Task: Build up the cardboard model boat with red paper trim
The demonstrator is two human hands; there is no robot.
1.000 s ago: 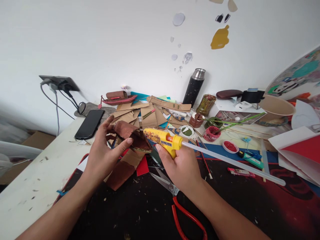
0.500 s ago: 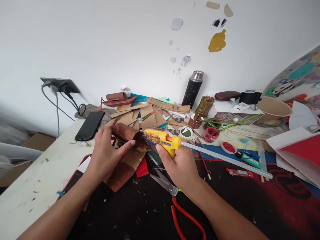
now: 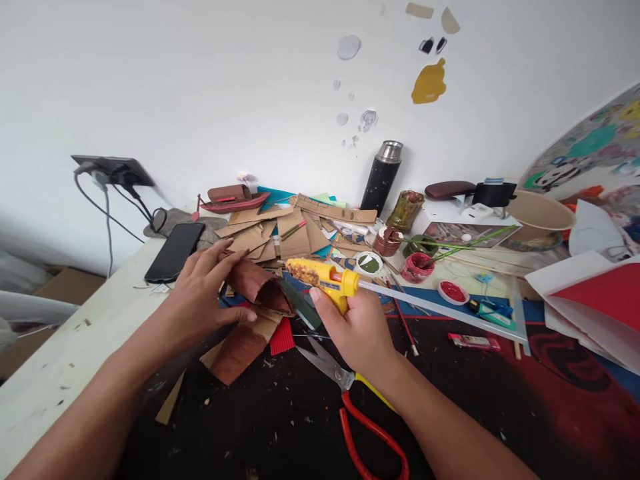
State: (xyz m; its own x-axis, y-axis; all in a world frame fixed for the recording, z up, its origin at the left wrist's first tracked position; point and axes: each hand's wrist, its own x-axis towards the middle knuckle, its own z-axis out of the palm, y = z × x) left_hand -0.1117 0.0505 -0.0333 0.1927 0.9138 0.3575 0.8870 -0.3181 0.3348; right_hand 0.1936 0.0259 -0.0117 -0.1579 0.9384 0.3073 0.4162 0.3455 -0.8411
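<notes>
My left hand [image 3: 200,290] holds a curved, brown-painted cardboard piece [image 3: 253,280], fingers over its top and thumb low at its near side. The arched open end of that piece faces right. Under it a flat cardboard piece [image 3: 239,353], partly painted brown, slants toward me. In my right hand [image 3: 357,327] is a yellow hot glue gun [image 3: 313,272], stained near its nozzle, with a long glue stick [image 3: 440,308] out of its back. The nozzle points left, close to the curved piece; whether they touch I cannot tell. Scissors [image 3: 343,377] lie open below my right hand.
Cardboard scraps [image 3: 295,237] are heaped behind, beside a small red boat model [image 3: 235,200]. A phone [image 3: 175,252] lies left. Behind and right stand a black flask [image 3: 383,177] and paint jars [image 3: 419,267]. A red corrugated piece [image 3: 283,335] lies near the scissors.
My left hand has shifted its grip, fingers now further over the curved piece and thumb lower. The arched opening shows more. A cardboard strip at lower left has come into view. The glue gun barely moved.
</notes>
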